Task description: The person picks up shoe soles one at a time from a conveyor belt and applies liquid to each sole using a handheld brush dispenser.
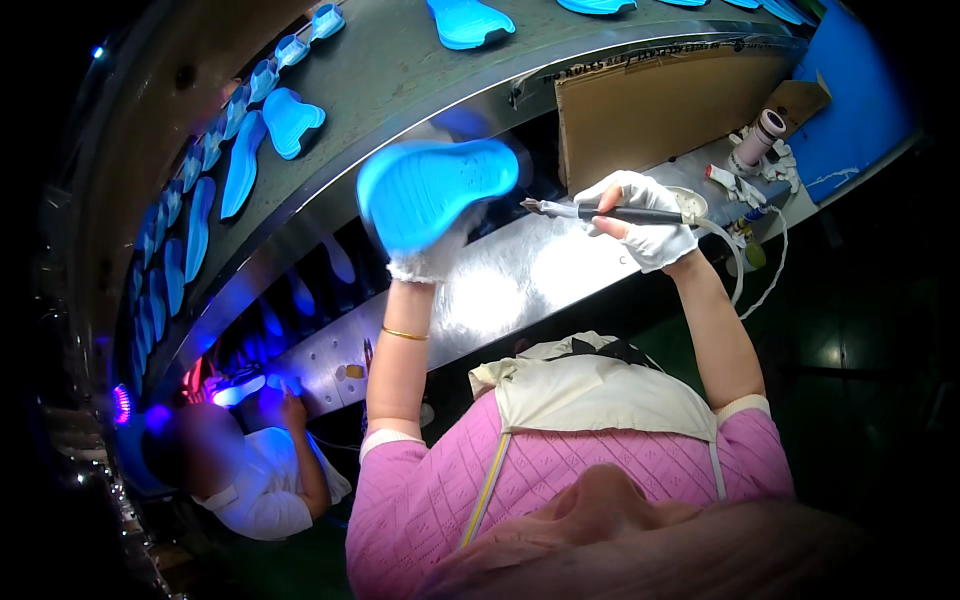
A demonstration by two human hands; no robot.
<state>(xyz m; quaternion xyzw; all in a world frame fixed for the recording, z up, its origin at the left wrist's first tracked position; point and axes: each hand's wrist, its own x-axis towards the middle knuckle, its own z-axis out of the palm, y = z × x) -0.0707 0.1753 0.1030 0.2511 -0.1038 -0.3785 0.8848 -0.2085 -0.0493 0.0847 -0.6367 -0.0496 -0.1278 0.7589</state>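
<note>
My left hand, in a white glove, holds up a bright blue shoe sole. The sole covers most of its fingers and is a little smeared by motion. In my right hand, also white-gloved with bare thumb and fingertips showing, is a pen-shaped tool. It has a black handle, a metal tip and a pale hose running from its back end. The tip points left at the narrow end of the sole, with a small gap between them. Both hands are above a shiny metal bench.
A dark conveyor belt carrying several blue soles curves beyond the bench. A cardboard sheet stands behind my right hand. A pink cup and used gloves lie farther right. Another person works at lower left.
</note>
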